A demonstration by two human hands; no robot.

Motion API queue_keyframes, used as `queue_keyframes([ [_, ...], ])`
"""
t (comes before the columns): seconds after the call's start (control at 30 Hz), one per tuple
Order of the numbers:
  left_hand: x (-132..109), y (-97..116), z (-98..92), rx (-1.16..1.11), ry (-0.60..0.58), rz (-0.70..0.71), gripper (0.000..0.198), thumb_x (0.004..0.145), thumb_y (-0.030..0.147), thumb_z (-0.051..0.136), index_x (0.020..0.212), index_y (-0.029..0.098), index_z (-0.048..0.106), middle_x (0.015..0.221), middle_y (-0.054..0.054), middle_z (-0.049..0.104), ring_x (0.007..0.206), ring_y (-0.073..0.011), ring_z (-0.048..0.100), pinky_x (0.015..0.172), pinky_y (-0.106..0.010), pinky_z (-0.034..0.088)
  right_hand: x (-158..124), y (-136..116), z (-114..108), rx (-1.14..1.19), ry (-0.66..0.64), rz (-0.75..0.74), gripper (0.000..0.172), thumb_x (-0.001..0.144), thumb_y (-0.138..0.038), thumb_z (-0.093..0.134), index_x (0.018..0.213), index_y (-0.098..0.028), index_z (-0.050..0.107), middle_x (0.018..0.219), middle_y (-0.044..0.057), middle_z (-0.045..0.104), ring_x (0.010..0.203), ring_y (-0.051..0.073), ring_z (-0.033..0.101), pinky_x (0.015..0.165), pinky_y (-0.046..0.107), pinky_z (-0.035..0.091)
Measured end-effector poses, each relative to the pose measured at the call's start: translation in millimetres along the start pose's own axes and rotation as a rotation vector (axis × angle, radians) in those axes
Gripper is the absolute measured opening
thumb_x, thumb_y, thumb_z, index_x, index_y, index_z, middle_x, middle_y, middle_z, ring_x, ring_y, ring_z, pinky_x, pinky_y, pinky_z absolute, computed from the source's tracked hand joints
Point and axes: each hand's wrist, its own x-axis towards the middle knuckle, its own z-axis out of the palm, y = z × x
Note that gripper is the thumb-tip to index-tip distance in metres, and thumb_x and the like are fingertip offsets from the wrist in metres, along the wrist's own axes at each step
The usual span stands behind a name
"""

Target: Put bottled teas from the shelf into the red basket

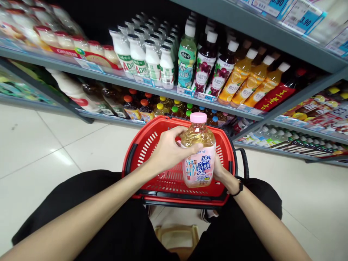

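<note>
A large clear drink bottle [199, 159] with a pink cap, amber liquid and a pink label is held upright over the red shopping basket [154, 127]. My left hand [174, 146] grips its left side, the thumb lying across the front near the top of the label. Behind the bottle's right side is my right hand [219, 166], its fingers mostly hidden by the bottle. The slotted basket stands between my knees, with its black handle parts at the rim. A second pink bit shows behind my left hand, too covered to name.
Shelves ahead carry white milk-drink bottles [152, 61], grape juice bottles [205, 65], orange juice bottles [236, 78] and a green bottle [187, 58]. Capped drinks [160, 108] line the lower shelf behind the basket. A wooden stool [176, 232] is beneath me on the tiled floor.
</note>
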Motion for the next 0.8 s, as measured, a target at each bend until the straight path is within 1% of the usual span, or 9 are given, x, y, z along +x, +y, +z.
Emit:
queue_keyframes([
  [0.13,-1.1,-0.2,-0.4,0.010,0.004,-0.008,0.049,0.067,0.041,0.084,0.106,0.013,0.073,0.101,-0.009,0.077,0.083,-0.0216,0.072,0.072,-0.033,0.056,-0.5,-1.6,2.2,0.034,0.001,0.052,0.057,0.087,-0.071,0.054,0.106,-0.020,0.073,0.101,0.009,0.080,0.116,0.031,0.070,0.103,0.047,0.054],
  [0.3,-2.0,-0.5,-0.6,0.007,0.011,-0.002,0.050,0.068,0.042,0.084,0.106,0.012,0.073,0.102,-0.010,0.078,0.083,-0.0222,0.072,0.072,-0.033,0.057,-0.8,-2.4,4.3,0.036,0.020,0.046,0.058,0.087,-0.071,0.056,0.107,-0.020,0.073,0.099,0.009,0.080,0.112,0.031,0.071,0.102,0.047,0.055],
  [0.53,-1.3,-1.5,-0.1,0.023,0.019,0.026,0.051,0.070,0.042,0.085,0.109,0.012,0.074,0.104,-0.011,0.079,0.083,-0.0225,0.073,0.072,-0.033,0.059,-0.4,-1.9,5.0,0.032,0.023,0.054,0.058,0.088,-0.071,0.053,0.108,-0.021,0.074,0.099,0.009,0.080,0.112,0.032,0.072,0.102,0.048,0.055],
  [0.67,-1.1,-1.5,0.2,0.020,0.016,0.014,0.050,0.069,0.040,0.085,0.109,0.012,0.074,0.103,-0.010,0.079,0.083,-0.0224,0.073,0.072,-0.032,0.059,-0.8,-2.0,3.4,0.048,0.026,0.074,0.058,0.088,-0.071,0.053,0.107,-0.020,0.074,0.099,0.009,0.080,0.113,0.032,0.072,0.102,0.047,0.055],
  [0.8,-1.1,-1.0,0.9,-0.004,0.014,0.001,0.050,0.069,0.042,0.085,0.108,0.012,0.074,0.101,-0.010,0.078,0.084,-0.0234,0.074,0.069,-0.032,0.059,-1.1,-1.2,1.6,0.070,0.055,0.100,0.056,0.091,-0.069,0.050,0.103,-0.020,0.075,0.098,0.010,0.081,0.114,0.032,0.071,0.102,0.049,0.055],
])
